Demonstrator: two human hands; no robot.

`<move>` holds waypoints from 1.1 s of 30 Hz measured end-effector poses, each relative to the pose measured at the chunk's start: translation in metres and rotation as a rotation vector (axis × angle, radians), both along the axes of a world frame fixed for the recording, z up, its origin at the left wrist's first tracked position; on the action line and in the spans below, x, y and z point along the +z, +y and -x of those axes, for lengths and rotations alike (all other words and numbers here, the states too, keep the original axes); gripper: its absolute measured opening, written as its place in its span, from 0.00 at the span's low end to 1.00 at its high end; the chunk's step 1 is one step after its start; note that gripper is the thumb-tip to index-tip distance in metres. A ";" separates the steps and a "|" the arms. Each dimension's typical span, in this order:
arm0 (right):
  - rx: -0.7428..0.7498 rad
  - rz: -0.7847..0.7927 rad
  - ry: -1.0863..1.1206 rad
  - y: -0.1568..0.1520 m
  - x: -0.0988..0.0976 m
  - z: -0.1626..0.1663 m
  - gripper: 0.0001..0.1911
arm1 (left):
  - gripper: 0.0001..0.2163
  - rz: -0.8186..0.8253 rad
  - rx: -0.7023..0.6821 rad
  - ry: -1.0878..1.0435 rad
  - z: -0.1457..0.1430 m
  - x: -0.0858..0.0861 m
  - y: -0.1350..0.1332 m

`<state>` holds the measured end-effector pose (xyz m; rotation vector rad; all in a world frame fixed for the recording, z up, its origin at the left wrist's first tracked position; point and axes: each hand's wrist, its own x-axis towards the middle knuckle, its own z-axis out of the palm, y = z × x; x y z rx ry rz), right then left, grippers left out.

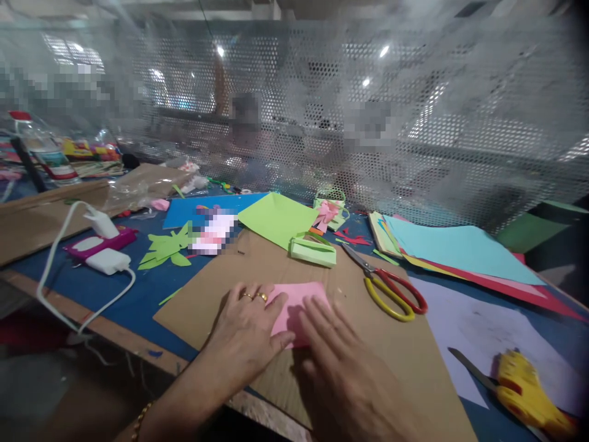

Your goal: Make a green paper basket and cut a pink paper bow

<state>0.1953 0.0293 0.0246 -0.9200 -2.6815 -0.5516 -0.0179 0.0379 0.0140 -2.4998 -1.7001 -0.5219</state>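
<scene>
A pink piece of paper (299, 298) lies on a brown cardboard sheet (414, 368) under both hands. My left hand (246, 328), with two gold rings, rests on the paper's left side, its thumb and forefinger apart. My right hand (350, 368) lies with fingers stretched flat over the paper's right part. Just beyond them sits a small folded light-green paper piece (313, 252), with a larger green sheet (278, 215) behind it. Scissors (389, 285) with red and yellow handles lie to the right, blades partly open.
Stacked coloured sheets (460, 245) lie at the right, near a yellow utility knife (524, 387) with its blade out. Cut green leaves (170, 248) and a purple power strip (99, 242) with cables are at the left. A perforated metal screen (294, 123) stands behind the blue table (170, 322).
</scene>
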 end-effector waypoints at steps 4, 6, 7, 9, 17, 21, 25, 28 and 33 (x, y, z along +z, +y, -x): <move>-0.004 0.082 -0.087 -0.016 -0.004 0.007 0.34 | 0.23 0.008 0.005 -0.026 0.001 -0.001 0.000; -0.010 0.057 -0.095 -0.015 -0.006 -0.006 0.35 | 0.24 0.011 0.001 -0.029 0.002 -0.002 0.000; -0.023 0.038 -0.095 -0.013 -0.006 -0.014 0.35 | 0.25 0.011 -0.002 -0.028 0.002 -0.003 0.000; -0.077 0.002 -0.078 -0.011 -0.004 -0.029 0.35 | 0.26 0.006 -0.005 -0.022 0.002 -0.005 0.000; 0.088 0.137 0.084 -0.019 -0.005 -0.014 0.43 | 0.26 -0.014 0.001 0.025 0.001 0.001 0.001; 0.092 0.213 0.112 -0.016 -0.016 -0.010 0.44 | 0.23 -0.058 0.025 0.059 -0.003 0.001 -0.004; 0.106 0.268 0.126 -0.014 -0.019 -0.013 0.44 | 0.25 -0.199 -0.141 0.088 -0.012 -0.011 -0.023; 0.104 0.280 0.140 -0.016 -0.016 -0.013 0.45 | 0.33 -0.296 -0.206 0.088 -0.014 -0.022 -0.039; 0.102 0.285 0.140 -0.017 -0.011 -0.013 0.43 | 0.33 -0.391 -0.204 0.141 0.015 -0.026 -0.055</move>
